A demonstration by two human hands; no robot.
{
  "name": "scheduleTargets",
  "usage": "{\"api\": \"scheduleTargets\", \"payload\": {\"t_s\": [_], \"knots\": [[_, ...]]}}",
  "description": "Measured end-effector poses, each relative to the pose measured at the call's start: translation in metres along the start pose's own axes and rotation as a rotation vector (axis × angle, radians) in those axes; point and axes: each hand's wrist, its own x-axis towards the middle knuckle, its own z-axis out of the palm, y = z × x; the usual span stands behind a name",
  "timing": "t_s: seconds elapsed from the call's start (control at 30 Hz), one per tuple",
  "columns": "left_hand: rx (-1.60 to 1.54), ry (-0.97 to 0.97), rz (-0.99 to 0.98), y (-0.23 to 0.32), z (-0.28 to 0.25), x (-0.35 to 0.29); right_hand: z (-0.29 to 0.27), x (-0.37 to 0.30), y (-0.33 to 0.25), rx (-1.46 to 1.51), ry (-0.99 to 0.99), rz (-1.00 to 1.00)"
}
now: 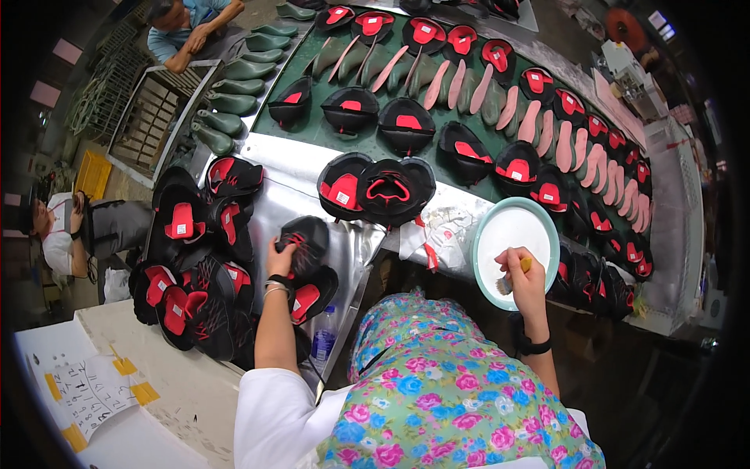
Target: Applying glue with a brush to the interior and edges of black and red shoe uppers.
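My left hand (279,259) grips the edge of a black shoe upper (307,239) above the metal tabletop. Below it, near my left wrist, another black upper with a red lining (314,295) lies on the table. My right hand (522,272) is closed round the yellow handle of a brush (505,284). The brush's bristles hang over a pale green basin (478,262) that holds white liquid; whether they touch the liquid I cannot tell. Two black uppers with red linings, one (344,186) beside the other (396,191), stand just beyond the metal sheet's middle.
A pile of black and red uppers (181,221) covers the left. Green shoe lasts (238,86), pink insoles (480,87) and rows of uppers fill the green table (293,134). A bottle (324,336) stands near my left elbow. Two people (181,35) (62,234) are at the left.
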Motion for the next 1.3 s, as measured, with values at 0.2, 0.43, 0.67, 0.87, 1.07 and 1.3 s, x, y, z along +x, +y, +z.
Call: {"api": "scheduleTargets", "payload": {"t_s": [0.2,0.43,0.67,0.87,1.07,1.3], "knots": [[-0.909,-0.464,-0.276,0.043,-0.070,-0.027,0.013,0.004,-0.012,-0.197,0.055,-0.355],[-1.065,-1.195,-0.107,0.199,0.033,-0.200,0.049,-0.012,-0.052,-0.503,-0.168,-0.764],[-1.148,-1.504,-0.138,0.221,0.107,-0.246,0.013,-0.034,-0.032,-0.502,-0.258,-0.715],[-0.367,-1.244,0.368,0.224,0.106,-0.265,-0.023,-0.037,-0.014,-0.360,-0.282,-0.573],[-0.088,-1.387,0.519,0.262,0.131,-0.273,-0.031,-0.048,-0.010,-0.293,-0.399,-0.476],[0.135,-1.396,0.622,0.252,0.106,-0.279,-0.082,-0.033,0.093,-0.420,0.453,-0.314]]}}
